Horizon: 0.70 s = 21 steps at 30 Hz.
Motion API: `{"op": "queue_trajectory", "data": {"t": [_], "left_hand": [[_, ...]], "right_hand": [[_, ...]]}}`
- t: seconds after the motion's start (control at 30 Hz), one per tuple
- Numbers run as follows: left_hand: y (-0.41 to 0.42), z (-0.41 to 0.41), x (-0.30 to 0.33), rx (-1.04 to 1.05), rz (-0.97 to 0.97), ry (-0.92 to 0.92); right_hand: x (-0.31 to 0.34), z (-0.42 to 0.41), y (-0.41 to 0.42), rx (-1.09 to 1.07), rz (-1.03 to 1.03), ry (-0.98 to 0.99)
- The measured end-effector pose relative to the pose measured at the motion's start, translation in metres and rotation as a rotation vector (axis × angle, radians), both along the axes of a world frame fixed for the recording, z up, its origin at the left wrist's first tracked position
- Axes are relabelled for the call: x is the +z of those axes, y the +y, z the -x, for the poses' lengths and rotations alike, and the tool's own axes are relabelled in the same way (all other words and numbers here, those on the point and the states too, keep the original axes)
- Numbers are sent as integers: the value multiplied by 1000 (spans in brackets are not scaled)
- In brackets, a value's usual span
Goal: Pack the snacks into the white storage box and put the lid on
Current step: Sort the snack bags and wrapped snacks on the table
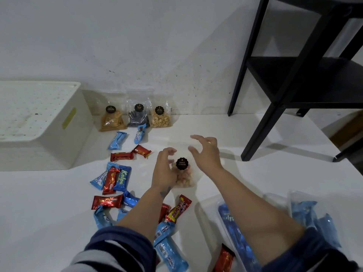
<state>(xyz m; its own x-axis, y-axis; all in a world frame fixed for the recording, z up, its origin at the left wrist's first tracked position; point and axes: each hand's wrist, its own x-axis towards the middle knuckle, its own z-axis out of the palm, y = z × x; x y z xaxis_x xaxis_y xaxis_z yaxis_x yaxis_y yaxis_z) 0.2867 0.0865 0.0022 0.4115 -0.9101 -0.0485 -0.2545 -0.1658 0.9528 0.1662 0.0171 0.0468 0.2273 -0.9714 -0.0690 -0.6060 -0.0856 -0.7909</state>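
the left hand (165,169) is gripping a clear biscuit bag (183,173) on the white surface (255,154) while the right hand (205,152) is hovering wide open, so the slippery, top-heavy bag may be tipping or slipping.

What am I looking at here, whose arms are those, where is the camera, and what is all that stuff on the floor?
The single picture comes from a camera worn on a person's head, looking down at their own arms. The left hand touches a clear bag of biscuits standing on the white surface; the right hand hovers open beside it, holding nothing. Red and blue wrapped snack bars lie scattered to the left. Three more clear snack bags stand against the wall. The white storage box sits far left, its lid on. A black shelf stands at right.
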Motion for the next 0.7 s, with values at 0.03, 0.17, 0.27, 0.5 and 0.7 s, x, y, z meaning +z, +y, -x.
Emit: {"op": "queue_trajectory", "data": {"t": [0.03,0.17,0.27,0.5,0.7], "left_hand": [[-1,-1,-4,6,6,-5],[-6,-6,-12,-16,-10,-64],[-8,-9,-15,-46,-19,-71],[-7,-30,-47,-339,-457,-691],[-5,-27,-59,-482,-597,-896]], "right_hand": [[-7,2,8,18,-53,-14],[-42,3,29,122,-232,13],[-53,-1,23,72,-245,19],[-56,-3,-36,1,-206,31],[-53,-31,-113,-59,-205,1]]}}
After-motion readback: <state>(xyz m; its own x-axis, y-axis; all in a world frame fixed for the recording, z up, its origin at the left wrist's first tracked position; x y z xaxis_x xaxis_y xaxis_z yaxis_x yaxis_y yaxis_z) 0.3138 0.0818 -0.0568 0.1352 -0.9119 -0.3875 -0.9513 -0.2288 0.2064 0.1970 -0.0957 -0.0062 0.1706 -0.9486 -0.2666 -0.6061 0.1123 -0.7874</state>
